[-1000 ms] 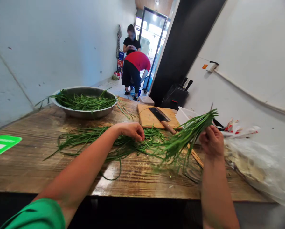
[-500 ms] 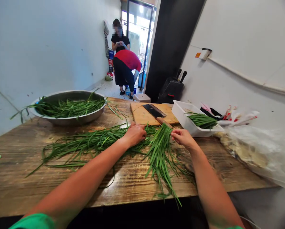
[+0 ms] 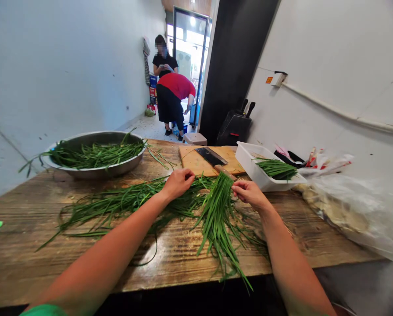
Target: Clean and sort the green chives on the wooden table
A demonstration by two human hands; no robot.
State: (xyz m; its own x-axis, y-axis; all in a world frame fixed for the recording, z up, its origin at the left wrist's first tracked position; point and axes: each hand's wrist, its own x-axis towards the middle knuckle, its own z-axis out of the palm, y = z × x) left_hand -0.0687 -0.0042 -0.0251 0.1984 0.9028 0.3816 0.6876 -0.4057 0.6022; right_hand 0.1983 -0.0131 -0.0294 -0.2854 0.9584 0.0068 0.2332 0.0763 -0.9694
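Observation:
My left hand [image 3: 179,183] is over a loose spread of garlic chives [image 3: 117,199], fingers curled together in a pinch; whatever is between them is too small to make out. Close to the right side of a neater bunch of garlic chives [image 3: 216,210], my right hand [image 3: 248,193] has its thumb and fingers pinched at the bunch's edge, on the chives there. The bunch fans toward the table's front edge, some tips hanging over it. Behind it, a cleaver [image 3: 211,156] lies on a wooden cutting board [image 3: 193,162], its handle partly behind the chives.
A metal basin [image 3: 107,171] of chives stands left on the wooden table [image 3: 170,272]. To the right are a white plastic bin [image 3: 249,164] with bundled chives [image 3: 277,169] and a clear plastic bag [image 3: 357,210]. Farther back, one person [image 3: 175,94] bends over and another [image 3: 164,61] stands.
My left hand has lifted slightly and moved left from the loose chives. My right hand stays by the bunch. The view has tilted a little, and the bending person's arm has shifted.

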